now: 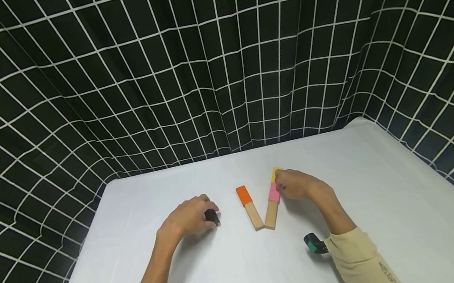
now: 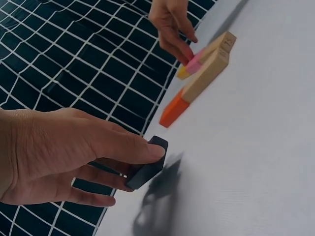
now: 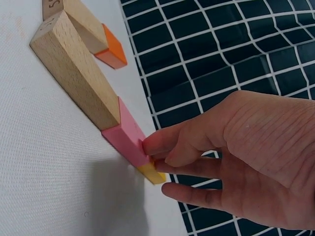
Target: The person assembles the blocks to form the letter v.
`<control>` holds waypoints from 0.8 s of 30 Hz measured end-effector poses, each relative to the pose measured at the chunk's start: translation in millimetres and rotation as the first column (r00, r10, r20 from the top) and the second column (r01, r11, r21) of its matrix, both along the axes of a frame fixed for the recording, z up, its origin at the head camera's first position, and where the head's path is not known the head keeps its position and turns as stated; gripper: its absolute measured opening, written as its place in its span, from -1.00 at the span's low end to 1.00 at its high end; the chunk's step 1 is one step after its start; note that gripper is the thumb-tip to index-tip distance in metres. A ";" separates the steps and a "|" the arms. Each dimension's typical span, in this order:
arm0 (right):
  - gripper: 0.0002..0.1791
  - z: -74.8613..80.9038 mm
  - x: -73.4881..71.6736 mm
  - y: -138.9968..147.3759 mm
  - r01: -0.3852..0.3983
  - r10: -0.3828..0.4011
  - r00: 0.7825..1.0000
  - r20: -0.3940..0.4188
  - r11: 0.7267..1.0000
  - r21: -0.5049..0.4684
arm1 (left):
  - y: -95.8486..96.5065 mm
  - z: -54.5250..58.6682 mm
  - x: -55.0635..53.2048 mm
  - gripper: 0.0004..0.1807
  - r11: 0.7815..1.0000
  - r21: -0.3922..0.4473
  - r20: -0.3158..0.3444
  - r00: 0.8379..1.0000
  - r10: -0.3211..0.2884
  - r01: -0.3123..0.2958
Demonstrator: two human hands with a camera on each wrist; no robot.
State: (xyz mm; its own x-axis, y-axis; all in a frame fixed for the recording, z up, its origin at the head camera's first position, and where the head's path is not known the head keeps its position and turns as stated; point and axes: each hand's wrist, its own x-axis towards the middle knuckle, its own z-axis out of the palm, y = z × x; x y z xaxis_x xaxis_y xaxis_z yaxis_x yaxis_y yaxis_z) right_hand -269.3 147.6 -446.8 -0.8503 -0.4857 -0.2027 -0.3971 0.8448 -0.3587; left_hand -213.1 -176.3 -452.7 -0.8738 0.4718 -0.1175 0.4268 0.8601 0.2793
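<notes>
My left hand [image 1: 187, 217] pinches a small black block [image 2: 147, 167] between thumb and fingers, held just over the white table, its shadow beside it. To its right, an orange piece [image 1: 243, 195] lies end to end with a plain wooden block [image 1: 255, 216]. A second wooden block [image 1: 271, 215] is in line with a pink piece [image 1: 274, 193] and a yellow piece [image 1: 276, 171]; the two rows meet in a V. My right hand [image 1: 299, 183] touches the pink and yellow pieces with its fingertips, which partly cover them.
A white tabletop [image 1: 236, 274] carries the pieces. Black cloth with a white grid [image 1: 227, 74] stands behind the table and along its sides. Each wrist wears a dark camera; the right one [image 1: 314, 243] has a green patch.
</notes>
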 end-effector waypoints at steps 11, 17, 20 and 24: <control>-0.69 4.0 -4.0 3.6 -0.017 0.017 1.000 -0.014 0.999 -0.033 | 18.8 14.8 -19.6 -0.51 0.996 0.056 -0.078 0.994 0.077 -0.073; -0.69 0.7 -2.6 1.8 -0.007 0.007 1.000 0.013 1.000 -0.027 | 35.5 12.4 -33.6 -0.48 0.986 0.137 -0.116 0.988 0.106 -0.089; -0.67 -1.3 -0.6 1.9 -0.011 0.011 1.000 0.016 1.000 -0.023 | 42.7 7.2 -41.0 -0.46 0.981 0.168 -0.136 0.983 0.121 -0.097; -0.66 -2.6 1.1 4.1 -0.008 0.008 1.000 0.000 1.000 -0.024 | 51.7 2.3 -52.0 -0.46 0.972 0.208 -0.142 0.980 0.142 -0.110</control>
State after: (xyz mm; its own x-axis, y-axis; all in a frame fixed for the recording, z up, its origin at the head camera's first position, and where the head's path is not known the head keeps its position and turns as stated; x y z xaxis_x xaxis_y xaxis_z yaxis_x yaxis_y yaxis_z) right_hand -268.3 151.8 -449.4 -0.8464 -0.4970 -0.1911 -0.4035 0.8329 -0.3788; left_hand -265.1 -124.6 -450.4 -0.9279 0.3569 0.1079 0.3698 0.8440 0.3885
